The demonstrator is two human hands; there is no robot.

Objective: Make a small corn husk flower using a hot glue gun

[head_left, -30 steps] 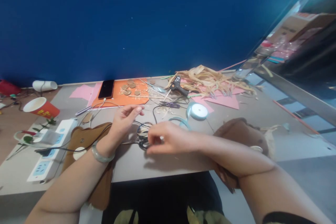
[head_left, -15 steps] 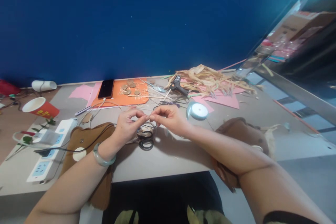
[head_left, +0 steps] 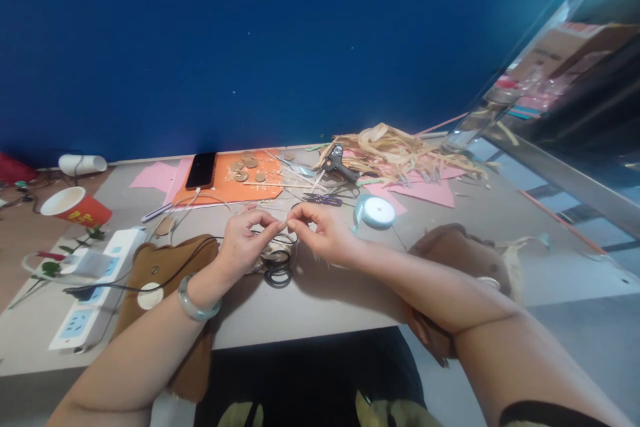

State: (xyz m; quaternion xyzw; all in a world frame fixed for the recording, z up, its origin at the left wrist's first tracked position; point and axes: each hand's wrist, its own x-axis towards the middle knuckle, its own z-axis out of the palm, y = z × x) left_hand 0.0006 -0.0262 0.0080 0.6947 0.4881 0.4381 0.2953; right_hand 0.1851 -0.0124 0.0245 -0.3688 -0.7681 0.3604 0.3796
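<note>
My left hand and my right hand meet fingertip to fingertip above the table, thumb and forefinger pinched on each side. Whatever sits between the fingertips is too small to make out. Just below them lie black-handled scissors and a small pale bundle, partly covered by my hands. A roll of light blue ribbon stands right of my right hand. Behind the hands rests a second dark cutting tool.
A glue gun lies beside dried husk strips on pink paper. A phone and round discs lie on orange paper. To the left are a power strip, a red paper cup and a brown bag. Another brown bag lies right.
Both hands stay pinched together over the scissors. My right fingertips have shifted very slightly; the things on the table have not moved.
</note>
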